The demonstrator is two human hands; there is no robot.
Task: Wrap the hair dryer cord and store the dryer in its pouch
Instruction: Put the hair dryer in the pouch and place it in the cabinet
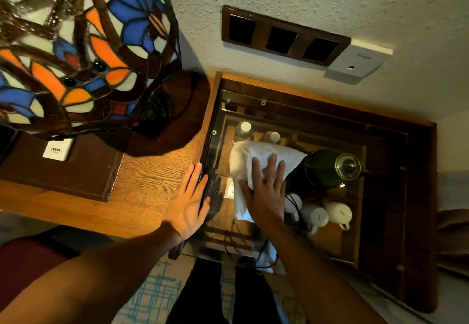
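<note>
A white cloth pouch (243, 161) lies on the glass top (396, 196) of a low wooden cabinet. My right hand (266, 191) rests flat on the pouch, fingers spread, palm down. My left hand (189, 201) lies flat and open at the desk's right edge, fingertips touching the glass top's left rim. A thin black cord (258, 260) runs below the pouch toward the cabinet's near edge. The hair dryer itself is hidden; whether it is inside the pouch I cannot tell.
Under the glass stand a dark kettle (327, 168), white cups (337, 213) and water bottles (245, 130). A stained-glass lamp (76, 44) fills the left of the wooden desk (142, 179). A brown switch panel (281, 36) is on the wall.
</note>
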